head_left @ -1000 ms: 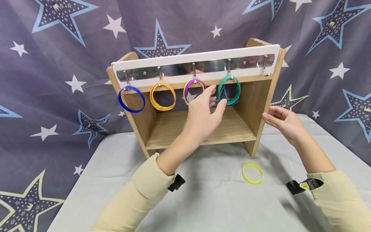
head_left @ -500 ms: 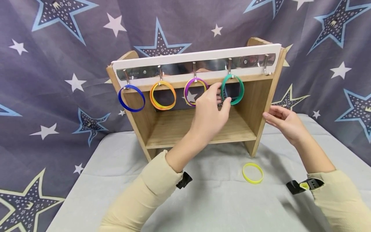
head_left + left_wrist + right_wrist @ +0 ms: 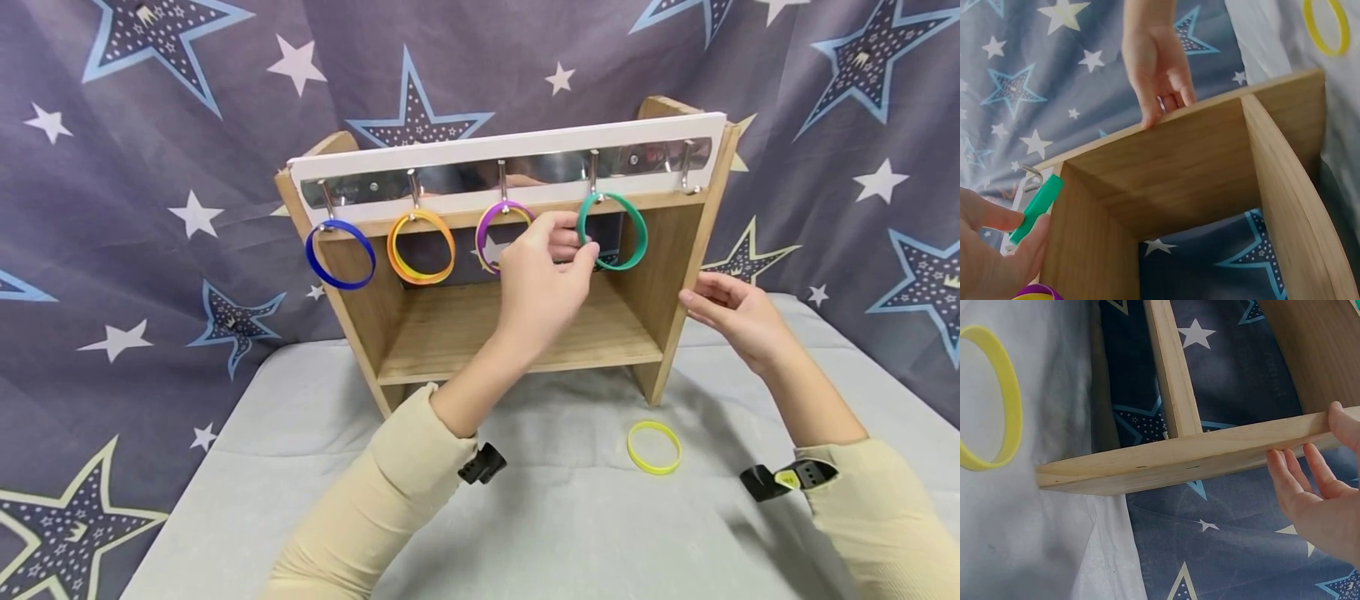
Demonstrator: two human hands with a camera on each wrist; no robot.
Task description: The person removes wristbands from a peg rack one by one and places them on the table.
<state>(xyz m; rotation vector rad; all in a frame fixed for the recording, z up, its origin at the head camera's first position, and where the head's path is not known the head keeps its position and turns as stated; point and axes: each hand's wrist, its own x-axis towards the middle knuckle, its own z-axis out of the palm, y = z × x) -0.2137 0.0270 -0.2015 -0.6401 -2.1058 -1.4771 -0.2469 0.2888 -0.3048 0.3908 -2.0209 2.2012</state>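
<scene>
My left hand [image 3: 542,275] pinches the left side of a green silicone wristband [image 3: 642,237] between thumb and fingers. The top of that band is at the fourth hook on the metal hook rail [image 3: 551,169]. In the left wrist view the green wristband [image 3: 1037,209] appears edge-on between the fingertips. My right hand [image 3: 742,321] holds the right side panel of a wooden shelf [image 3: 670,283], thumb at the front edge and fingers against the outer face. Just left of my left hand hang a purple wristband [image 3: 483,227] and a yellow one, on the third hook.
A blue wristband [image 3: 309,257] hangs on the first hook, orange and yellow wristbands [image 3: 393,250] on the second. The fifth hook [image 3: 686,171] is bare. A loose yellow wristband [image 3: 655,470] lies on the grey cloth [image 3: 570,533] before the shelf. A star-patterned curtain [image 3: 247,167] stands behind.
My left hand has moved right from beside the purple wristband and taken hold of the green one, which has swung right and turned. The right hand has stayed put.
</scene>
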